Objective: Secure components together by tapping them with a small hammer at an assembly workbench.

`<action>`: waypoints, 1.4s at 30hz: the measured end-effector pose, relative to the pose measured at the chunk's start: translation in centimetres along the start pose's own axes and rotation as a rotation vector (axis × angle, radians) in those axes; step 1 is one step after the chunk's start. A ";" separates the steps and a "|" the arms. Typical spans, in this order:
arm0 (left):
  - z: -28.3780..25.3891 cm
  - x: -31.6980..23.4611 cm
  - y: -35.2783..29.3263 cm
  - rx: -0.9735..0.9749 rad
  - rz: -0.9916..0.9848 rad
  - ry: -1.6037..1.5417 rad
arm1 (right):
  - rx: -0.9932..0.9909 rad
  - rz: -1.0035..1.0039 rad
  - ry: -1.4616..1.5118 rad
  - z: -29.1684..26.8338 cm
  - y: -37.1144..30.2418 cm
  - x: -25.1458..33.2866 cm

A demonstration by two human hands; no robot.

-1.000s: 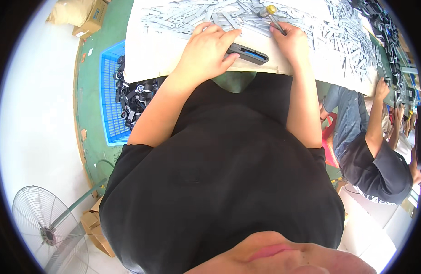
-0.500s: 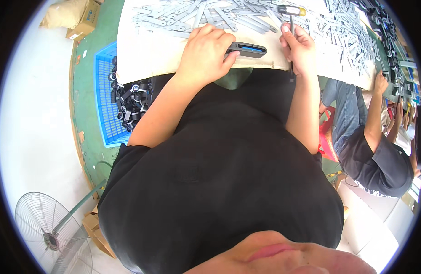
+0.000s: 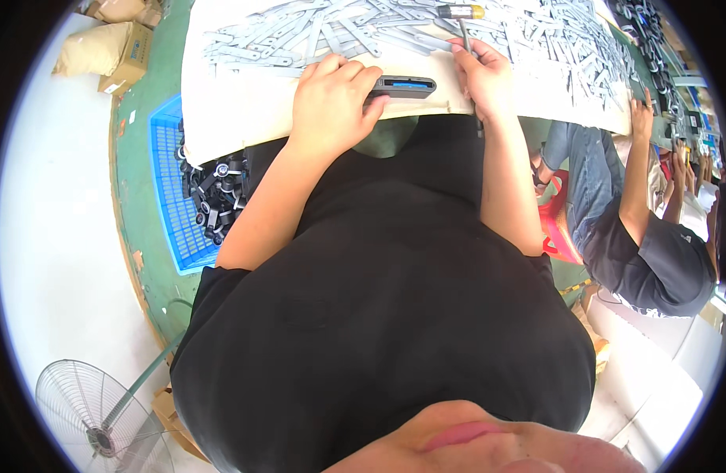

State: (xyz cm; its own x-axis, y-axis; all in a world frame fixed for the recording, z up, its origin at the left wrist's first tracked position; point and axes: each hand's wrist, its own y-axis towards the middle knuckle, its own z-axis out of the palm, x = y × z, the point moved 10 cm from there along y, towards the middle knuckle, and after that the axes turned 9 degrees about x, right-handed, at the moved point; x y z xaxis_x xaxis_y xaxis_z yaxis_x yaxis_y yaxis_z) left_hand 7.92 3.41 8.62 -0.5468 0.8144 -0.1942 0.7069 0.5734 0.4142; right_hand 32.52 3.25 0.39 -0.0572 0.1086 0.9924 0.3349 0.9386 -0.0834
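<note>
Slotted black housing (image 3: pixel 408 87): near the front edge of the surface (image 3: pixel 245 106), ahead of the person's chest; its left end lies under the left hand, its right end juts free
Left hand (image 3: pixel 335 102): curled, knuckles up, with fingers and thumb closed about the housing's end
Right hand (image 3: pixel 487 77): loosely closed round the shaft of a hammer (image 3: pixel 456 12); the head stands beyond the fingers, the butt toward the body
Handling well: best, I judge, to pin the housing firmly, keep the left fingers clear of its slot, and grip the hammer lower for control
Housing texture: matt, probably plastic; long, round-ended, a bright blue insert (image 3: pixel 409 83) inside its slot
Hammer make: dark shaft, cylindrical head with a yellow end
Grey strips (image 3: pixel 300 35): flat, thin, apparently metal, many with holes; heaped beyond the hands
Surface covering: pale, smooth, sheet-like
Blue crate (image 3: pixel 164 189): latticed wall; black, ringed parts (image 3: pixel 217 197) inside
</note>
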 end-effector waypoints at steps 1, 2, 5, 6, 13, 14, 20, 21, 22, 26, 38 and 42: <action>0.1 0.0 0.0 0.000 0.003 -0.003 | -0.004 0.000 -0.002 -0.1 -0.1 -0.2; 0.1 0.0 0.1 -0.020 0.011 0.001 | -0.132 -0.078 0.054 -1.4 -0.4 0.0; 0.0 -0.2 0.3 -0.046 0.022 0.003 | -0.289 -0.226 0.051 -3.1 -0.8 0.7; -0.1 -0.2 0.2 -0.052 0.029 0.001 | -0.265 -0.143 -0.070 -2.7 -1.0 1.2; 0.0 0.1 0.1 -0.033 -0.006 0.027 | -0.283 -0.236 -0.805 -0.4 -1.4 5.9; 0.0 0.1 0.2 -0.026 -0.007 0.027 | -0.232 -0.246 -0.821 0.1 -1.2 6.1; -0.6 -0.5 0.6 -0.038 0.028 -0.025 | -0.136 -0.203 -1.098 1.1 2.5 4.5; -0.7 -0.2 0.4 -0.035 0.016 -0.021 | -0.088 -0.171 -1.103 2.0 2.2 5.1; -0.7 -0.3 0.3 -0.030 0.019 -0.018 | -0.114 -0.163 -1.099 2.0 1.8 5.6; 0.1 -0.4 0.6 0.054 -0.017 -0.023 | -0.180 -0.148 -0.979 0.7 0.0 6.0; -4.0 -1.3 0.4 -0.257 -0.008 -0.768 | 0.311 -0.242 0.024 8.3 -9.8 8.3; -5.4 -2.4 1.0 -0.164 0.013 -0.541 | 0.198 -0.325 0.027 6.3 -10.4 10.3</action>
State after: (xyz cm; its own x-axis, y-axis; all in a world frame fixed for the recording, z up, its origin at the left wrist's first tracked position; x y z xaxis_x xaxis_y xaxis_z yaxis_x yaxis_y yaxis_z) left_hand 7.53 1.61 14.29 -0.2003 0.7758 -0.5983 0.6092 0.5769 0.5441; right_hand 22.55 -3.34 10.94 -0.1049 -0.2117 0.9717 0.1151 0.9679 0.2233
